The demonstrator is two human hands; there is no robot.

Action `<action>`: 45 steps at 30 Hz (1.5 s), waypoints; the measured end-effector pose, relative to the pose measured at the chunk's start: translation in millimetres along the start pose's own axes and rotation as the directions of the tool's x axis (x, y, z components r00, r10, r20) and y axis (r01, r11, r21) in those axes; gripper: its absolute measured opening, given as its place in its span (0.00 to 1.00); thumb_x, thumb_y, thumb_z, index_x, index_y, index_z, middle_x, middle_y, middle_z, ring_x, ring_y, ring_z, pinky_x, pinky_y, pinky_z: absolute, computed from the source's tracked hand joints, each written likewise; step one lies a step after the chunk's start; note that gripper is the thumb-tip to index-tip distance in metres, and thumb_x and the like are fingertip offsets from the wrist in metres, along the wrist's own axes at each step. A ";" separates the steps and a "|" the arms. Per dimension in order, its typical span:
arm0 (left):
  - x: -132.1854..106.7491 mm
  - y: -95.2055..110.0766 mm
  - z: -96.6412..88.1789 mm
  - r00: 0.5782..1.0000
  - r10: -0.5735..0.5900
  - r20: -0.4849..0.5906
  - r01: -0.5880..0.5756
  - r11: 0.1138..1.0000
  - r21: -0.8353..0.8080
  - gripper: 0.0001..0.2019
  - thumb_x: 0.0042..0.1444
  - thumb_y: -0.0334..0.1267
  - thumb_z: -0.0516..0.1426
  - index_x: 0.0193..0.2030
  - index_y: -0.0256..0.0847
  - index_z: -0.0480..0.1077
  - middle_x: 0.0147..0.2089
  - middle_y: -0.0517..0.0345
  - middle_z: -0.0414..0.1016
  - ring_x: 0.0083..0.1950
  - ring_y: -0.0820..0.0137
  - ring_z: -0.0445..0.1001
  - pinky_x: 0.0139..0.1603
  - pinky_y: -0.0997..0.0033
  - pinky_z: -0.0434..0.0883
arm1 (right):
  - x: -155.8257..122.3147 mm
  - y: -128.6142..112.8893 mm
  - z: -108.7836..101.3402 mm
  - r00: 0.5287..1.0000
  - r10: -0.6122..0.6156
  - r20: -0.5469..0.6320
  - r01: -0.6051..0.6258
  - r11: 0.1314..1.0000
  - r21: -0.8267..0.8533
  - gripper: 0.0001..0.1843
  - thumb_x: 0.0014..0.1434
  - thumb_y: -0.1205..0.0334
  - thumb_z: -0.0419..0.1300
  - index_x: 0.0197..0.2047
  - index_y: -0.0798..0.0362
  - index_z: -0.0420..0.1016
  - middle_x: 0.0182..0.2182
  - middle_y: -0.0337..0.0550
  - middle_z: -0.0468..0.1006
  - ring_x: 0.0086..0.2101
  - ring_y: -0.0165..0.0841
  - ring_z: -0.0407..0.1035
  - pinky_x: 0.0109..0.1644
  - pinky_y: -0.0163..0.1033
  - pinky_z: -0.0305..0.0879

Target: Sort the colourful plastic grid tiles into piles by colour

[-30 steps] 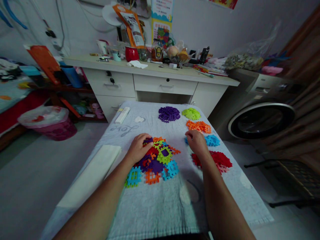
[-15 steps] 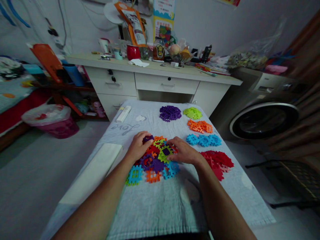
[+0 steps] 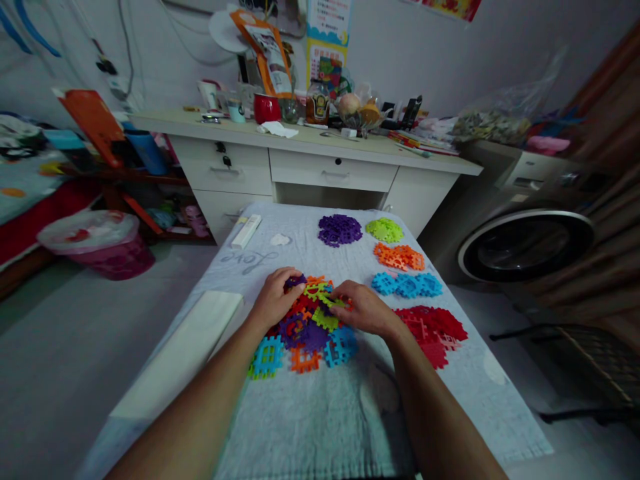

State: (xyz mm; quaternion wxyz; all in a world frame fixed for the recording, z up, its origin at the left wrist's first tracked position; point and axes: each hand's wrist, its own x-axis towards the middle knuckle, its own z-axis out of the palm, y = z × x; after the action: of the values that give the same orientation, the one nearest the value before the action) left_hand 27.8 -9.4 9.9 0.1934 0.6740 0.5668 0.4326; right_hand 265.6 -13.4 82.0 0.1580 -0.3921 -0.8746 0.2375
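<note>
A mixed heap of interlocking plastic building pieces (image 3: 313, 335) lies on the cloth in front of me, in purple, red, orange, yellow-green and blue. At its left edge my left hand (image 3: 274, 300) has its fingers curled round a purple piece (image 3: 294, 283). My right hand (image 3: 364, 308) reaches into the heap from the right, thumb and fingers closed on a yellow-green piece (image 3: 325, 293). Its fingertips are partly hidden among the pieces. Along the heap's near side lie a blue piece (image 3: 267, 356) and an orange piece (image 3: 305, 361).
Sorted piles lie beyond and to the right: purple (image 3: 340, 230), yellow-green (image 3: 385, 230), orange (image 3: 399, 256), blue (image 3: 407, 285) and red (image 3: 434, 328). A white box (image 3: 247, 232) and a long white block (image 3: 185, 353) rest on the left. Behind stands a white desk (image 3: 330, 167).
My right hand has shifted slightly left, its fingers drawing together on a yellow-green piece that now tilts. My left hand stays nearly in place with the purple piece.
</note>
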 end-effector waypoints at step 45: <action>2.3 -6.1 -1.1 0.997 -0.019 0.070 0.017 0.999 0.040 0.15 0.57 0.46 0.56 0.48 0.42 0.73 0.54 0.50 0.73 0.58 0.59 0.69 0.63 0.52 0.65 | 125.3 203.4 -112.2 0.226 0.931 -0.285 -0.335 0.349 0.875 0.11 0.54 0.78 0.57 0.26 0.55 0.65 0.15 0.32 0.65 0.15 0.24 0.62 0.20 0.27 0.63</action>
State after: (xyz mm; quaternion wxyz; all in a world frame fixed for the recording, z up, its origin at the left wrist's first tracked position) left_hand 23.2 -5.8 6.7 0.2036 0.6874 0.5742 0.3955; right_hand 361.2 232.5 77.6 0.5143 -0.7166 -0.2858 0.3747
